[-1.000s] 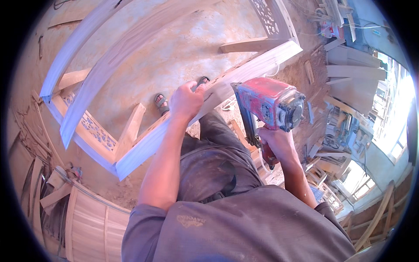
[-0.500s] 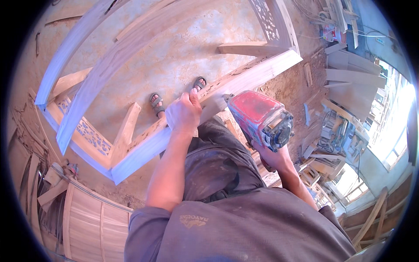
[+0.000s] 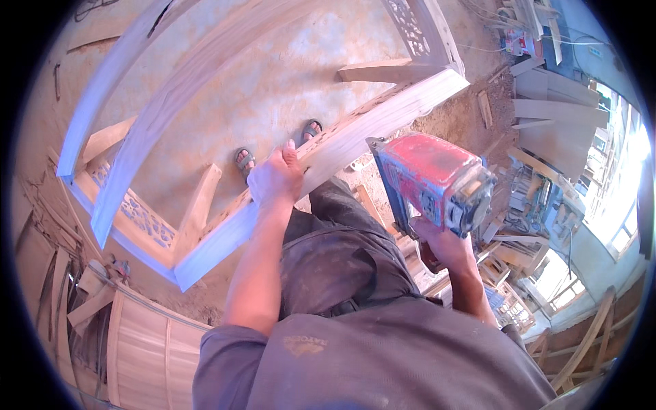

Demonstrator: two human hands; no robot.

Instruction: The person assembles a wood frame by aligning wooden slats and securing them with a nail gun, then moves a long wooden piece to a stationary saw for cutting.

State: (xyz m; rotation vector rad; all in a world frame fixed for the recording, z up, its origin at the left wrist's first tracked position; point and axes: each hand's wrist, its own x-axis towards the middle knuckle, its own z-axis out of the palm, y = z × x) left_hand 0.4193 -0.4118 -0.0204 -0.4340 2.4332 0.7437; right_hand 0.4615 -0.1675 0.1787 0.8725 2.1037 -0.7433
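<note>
Wooden frame (image 3: 142, 152) lies across upper left and centre, near rail (image 3: 389, 126) gripped by the curled left hand (image 3: 276, 175), presumably for steadying, while the right hand (image 3: 444, 244), closed around the red nail gun (image 3: 432, 167), holds it right of centre, nose (image 3: 376, 145) railward, contact unclear

From the person's head, one wide fisheye view looks steeply down: shirt (image 3: 396, 362) very near, wooden frame (image 3: 383, 130) farther, floor (image 3: 301, 75) below, windows (image 3: 622, 178) far right.
</note>
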